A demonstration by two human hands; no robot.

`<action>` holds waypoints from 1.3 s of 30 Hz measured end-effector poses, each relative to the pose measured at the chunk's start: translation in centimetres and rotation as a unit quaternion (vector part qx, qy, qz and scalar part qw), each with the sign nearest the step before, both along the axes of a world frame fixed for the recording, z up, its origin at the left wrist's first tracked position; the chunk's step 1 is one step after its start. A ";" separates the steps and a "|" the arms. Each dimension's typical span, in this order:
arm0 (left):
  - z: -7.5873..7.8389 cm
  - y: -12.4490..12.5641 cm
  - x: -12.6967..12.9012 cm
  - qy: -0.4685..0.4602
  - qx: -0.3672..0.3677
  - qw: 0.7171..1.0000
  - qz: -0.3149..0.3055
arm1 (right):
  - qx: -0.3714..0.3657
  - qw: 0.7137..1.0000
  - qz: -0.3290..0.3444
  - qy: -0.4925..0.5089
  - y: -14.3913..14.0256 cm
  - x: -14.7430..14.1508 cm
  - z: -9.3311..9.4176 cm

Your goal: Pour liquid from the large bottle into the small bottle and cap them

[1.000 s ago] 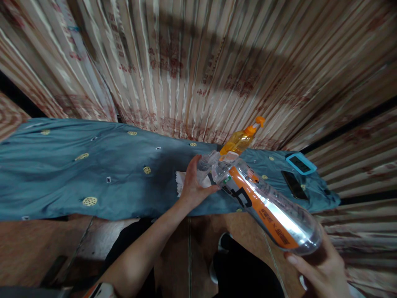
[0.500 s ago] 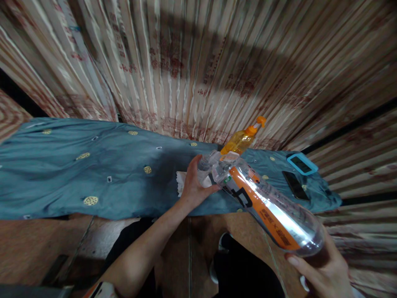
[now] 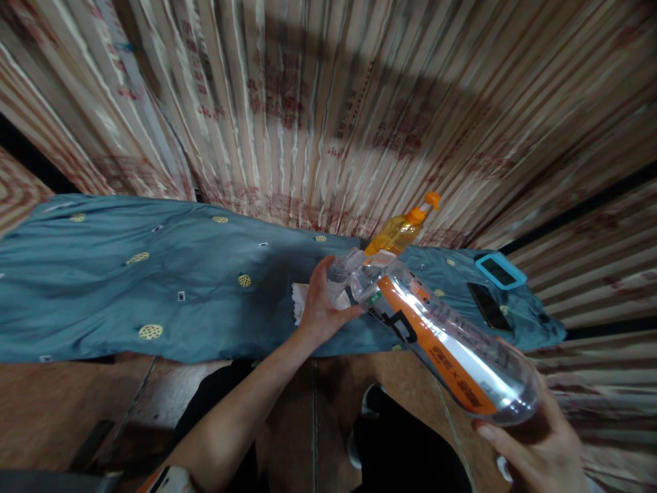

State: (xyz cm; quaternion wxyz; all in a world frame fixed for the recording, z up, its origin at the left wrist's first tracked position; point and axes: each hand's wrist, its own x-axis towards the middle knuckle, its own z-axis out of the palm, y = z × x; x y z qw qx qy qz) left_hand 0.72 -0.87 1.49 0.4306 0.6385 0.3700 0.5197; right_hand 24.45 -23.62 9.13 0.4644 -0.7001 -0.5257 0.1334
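Note:
A large clear plastic bottle (image 3: 436, 342) with an orange and silver label is tilted, its neck end down to the left. My right hand (image 3: 538, 438) is closed around its base at the lower right. At the neck end, my left hand (image 3: 323, 308) curls its fingers and thumb around a small clear plastic vessel (image 3: 341, 270), whose exact kind is hard to make out. The two clear plastics overlap, so whether they touch is unclear. A white piece with a scalloped edge (image 3: 298, 301) lies partly hidden behind my left hand.
An orange pump bottle (image 3: 395, 236) stands just behind the clear bottle. To the right on the blue-green cloth (image 3: 195, 260) lie a dark phone (image 3: 489, 306) and a light-blue framed device (image 3: 500, 271). A pleated curtain (image 3: 308, 137) hangs behind the table.
The clear bottle has turned slightly in my right hand, and its base has shifted a little to the right. My left hand stays in place.

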 end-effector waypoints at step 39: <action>0.1 0.0 -0.1 -0.011 0.010 1.000 -0.006 | 0.037 0.999 0.000 -0.028 0.4 -0.5 0.1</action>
